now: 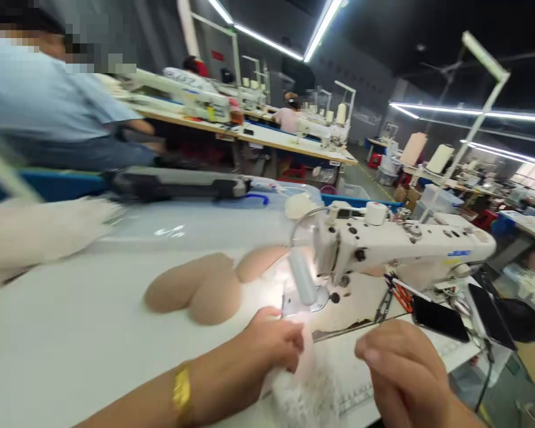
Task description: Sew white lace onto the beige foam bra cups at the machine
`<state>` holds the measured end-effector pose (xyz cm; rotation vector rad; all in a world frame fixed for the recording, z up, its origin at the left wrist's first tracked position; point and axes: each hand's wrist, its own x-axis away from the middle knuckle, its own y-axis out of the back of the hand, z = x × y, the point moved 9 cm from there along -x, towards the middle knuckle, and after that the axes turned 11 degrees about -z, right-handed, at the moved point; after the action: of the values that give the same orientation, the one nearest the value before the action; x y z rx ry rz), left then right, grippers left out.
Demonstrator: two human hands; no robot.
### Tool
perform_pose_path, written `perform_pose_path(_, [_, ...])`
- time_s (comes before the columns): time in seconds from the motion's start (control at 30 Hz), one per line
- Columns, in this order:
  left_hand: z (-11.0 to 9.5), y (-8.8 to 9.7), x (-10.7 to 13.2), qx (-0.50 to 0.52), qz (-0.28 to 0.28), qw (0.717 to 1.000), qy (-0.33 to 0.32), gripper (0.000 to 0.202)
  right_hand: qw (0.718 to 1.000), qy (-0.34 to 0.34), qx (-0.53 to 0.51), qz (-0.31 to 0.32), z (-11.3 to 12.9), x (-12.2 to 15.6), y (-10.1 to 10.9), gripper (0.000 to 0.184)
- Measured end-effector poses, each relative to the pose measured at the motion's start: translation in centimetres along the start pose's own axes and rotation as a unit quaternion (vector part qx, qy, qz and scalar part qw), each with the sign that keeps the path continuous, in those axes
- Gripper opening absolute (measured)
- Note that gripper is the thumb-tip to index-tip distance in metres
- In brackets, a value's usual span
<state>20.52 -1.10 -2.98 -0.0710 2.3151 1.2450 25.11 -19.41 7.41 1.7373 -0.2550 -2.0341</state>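
My left hand (pixel 274 342), with a gold band (pixel 181 389) on its wrist, is at the front of the sewing machine (pixel 396 246). Its fingers curl over a sheer white lace fabric (pixel 310 389) that hangs over the table's front edge. To the right, my right hand (pixel 403 368) is raised above the edge with thumb and fingers pressed together; whatever may be in them is hidden. Beige molded cup pieces (pixel 216 294) lie to the left of the needle area, strung toward the machine. The machine's lamp (pixel 302 276) lights the needle plate (pixel 289 302).
Right of the machine bed lie black snips (pixel 384 303), orange-handled scissors (pixel 402 295) and a phone (pixel 440 319). Pale fabric (pixel 44 235) is heaped at the left. Ahead, a person in a light blue shirt (pixel 44 89) sits beside another row of machines.
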Motion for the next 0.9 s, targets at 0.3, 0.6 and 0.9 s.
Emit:
perform_pose_path(0.3, [-0.9, 0.8, -0.7, -0.007, 0.005, 1.0, 0.018, 0.031, 0.972, 0.108, 0.018, 0.209, -4.9, 2.0, -12.0, 0.034])
perform_pose_path(0.6, [-1.0, 0.5, -0.5, 0.003, -0.006, 1.0, 0.017, 0.028, 0.973, 0.049, -0.001, 0.227, -6.9, 3.2, -12.9, 0.032])
perform_pose_path(0.9, [-0.3, 0.3, -1.1, -0.037, 0.015, 0.999, 0.017, 0.036, 0.976, 0.023, 0.032, 0.215, -7.6, 3.1, -12.9, 0.029])
